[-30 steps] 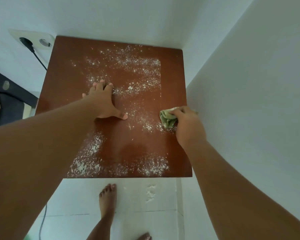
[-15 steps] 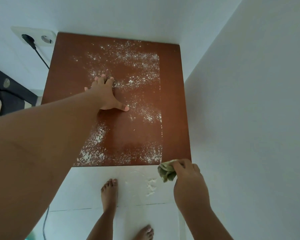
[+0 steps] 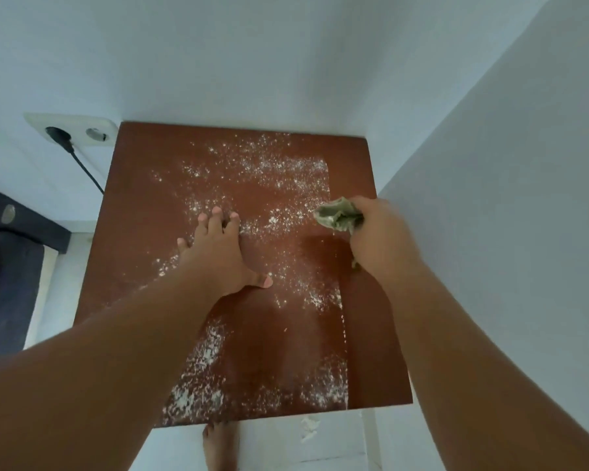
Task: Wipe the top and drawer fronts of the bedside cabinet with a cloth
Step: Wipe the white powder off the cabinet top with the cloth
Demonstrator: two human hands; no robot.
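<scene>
Cabinet top [image 3: 143,232] is mostly powdery. Left hand [image 3: 218,253] lies flat on it, fingers spread; right hand [image 3: 381,236] grips the bunched cloth [image 3: 337,215] near the right edge. Honestly, powder [image 3: 201,362] could just get swept onto the floor [image 3: 337,447], or smear under that palm.

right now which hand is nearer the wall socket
Left. The left hand rests flat on the cabinet top, right of the wall socket; the right hand, gripping the cloth, is farther right.

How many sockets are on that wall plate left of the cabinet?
2, side by side on the wall plate: the left socket holds a black plug, the right socket is free. None look hidden.
</scene>
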